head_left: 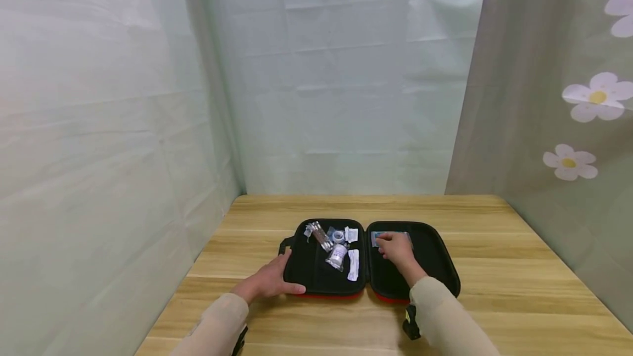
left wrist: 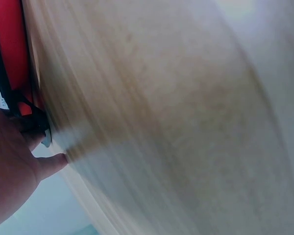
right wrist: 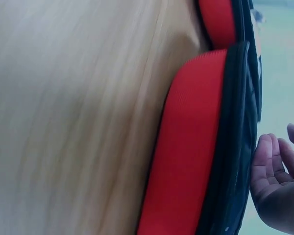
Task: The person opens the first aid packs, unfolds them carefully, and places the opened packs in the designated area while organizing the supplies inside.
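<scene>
A black-lined case (head_left: 316,282) with a red shell lies unfolded on the table. My left hand (head_left: 269,279) rests against the near-left corner of its left half, fingers along the side by the black handle (head_left: 285,244), thumb over the front edge. In the left wrist view, one finger of the left hand (left wrist: 12,171) sticks out straight. My right hand (head_left: 397,249) reaches into the right half, its fingertips at a flat blue-and-white packet (head_left: 377,234) that it partly covers. The right wrist view shows the right hand (right wrist: 279,181) with fingers bent and thumb apart from them.
The case's left half holds a clear pack of slim tubes (head_left: 321,236), a white roll (head_left: 338,236), a clear-wrapped white roll (head_left: 337,256), a small white packet (head_left: 351,234) and a long white packet (head_left: 353,265). Pale curtains (head_left: 346,98) surround the wooden table (head_left: 509,279).
</scene>
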Available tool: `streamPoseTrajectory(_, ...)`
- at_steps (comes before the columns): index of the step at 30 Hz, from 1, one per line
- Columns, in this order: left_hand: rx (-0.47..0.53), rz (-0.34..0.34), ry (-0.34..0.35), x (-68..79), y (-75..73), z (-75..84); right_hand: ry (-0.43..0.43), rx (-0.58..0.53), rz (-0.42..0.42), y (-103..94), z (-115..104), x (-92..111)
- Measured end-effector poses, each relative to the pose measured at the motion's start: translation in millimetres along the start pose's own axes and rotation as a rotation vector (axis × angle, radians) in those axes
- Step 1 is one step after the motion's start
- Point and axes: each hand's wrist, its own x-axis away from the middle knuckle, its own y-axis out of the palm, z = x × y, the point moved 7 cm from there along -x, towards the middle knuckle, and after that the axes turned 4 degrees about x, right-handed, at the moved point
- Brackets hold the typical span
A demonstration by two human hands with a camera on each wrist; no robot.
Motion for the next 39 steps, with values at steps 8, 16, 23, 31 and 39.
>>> streamPoseTrajectory(8, 0.009, 0.009, 0.012, 2.0, -1.3, 2.7, -0.044, -0.018, -0.003, 27.9, -27.1, -2.4)
streamPoseTrajectory(16, 0.008, 0.005, 0.003, 2.7, 1.5, 3.1, -0.057, -0.046, -0.082, 63.3, -54.4, 0.5)
streamPoseTrajectory(23, -0.003, 0.009, -0.002, 7.5, 0.3, 6.8, -0.096, -0.060, -0.099, 87.0, -72.1, 1.0)
streamPoseTrajectory(31, -0.016, -0.003, 0.021, 8.1, -1.3, 8.8, -0.120, 0.008, -0.067, 111.7, -87.1, -5.5)
streamPoseTrajectory(39, -0.009, -0.007, 0.037, 7.0, 0.3, 7.2, -0.081, 0.046, -0.065, 133.5, -92.9, -10.7)
